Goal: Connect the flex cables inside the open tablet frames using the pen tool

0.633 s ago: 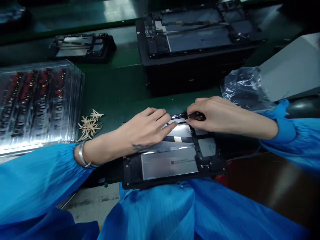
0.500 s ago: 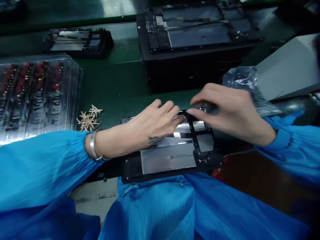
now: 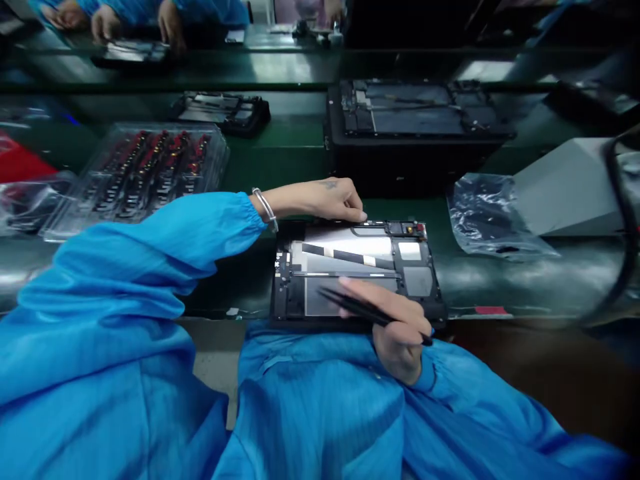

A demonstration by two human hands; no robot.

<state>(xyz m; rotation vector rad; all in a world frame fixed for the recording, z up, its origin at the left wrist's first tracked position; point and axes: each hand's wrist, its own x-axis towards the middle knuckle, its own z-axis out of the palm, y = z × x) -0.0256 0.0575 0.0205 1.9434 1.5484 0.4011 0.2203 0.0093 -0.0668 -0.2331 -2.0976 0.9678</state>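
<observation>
Your right hand (image 3: 399, 325) grips black tweezers (image 3: 356, 306) over the opened device (image 3: 350, 267), five o'clock; your left hand (image 3: 339, 199), fingers curled, at its twelve o'clock edge, can't tell if gripping.

Electronics assembly workshop, opened tablet (image 3: 357, 268) at the centre, second one (image 3: 410, 117) toward one o'clock, green workbench (image 3: 270, 170), circuit-board trays (image 3: 145, 173) toward ten o'clock, blue-sleeved co-workers' hands (image 3: 170, 25) toward eleven o'clock

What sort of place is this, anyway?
Probably an electronics assembly or repair workplace: there's an opened, tablet-like device in front, a clear tray with rows of what look like circuit boards, and other people's hands farther back.
</observation>
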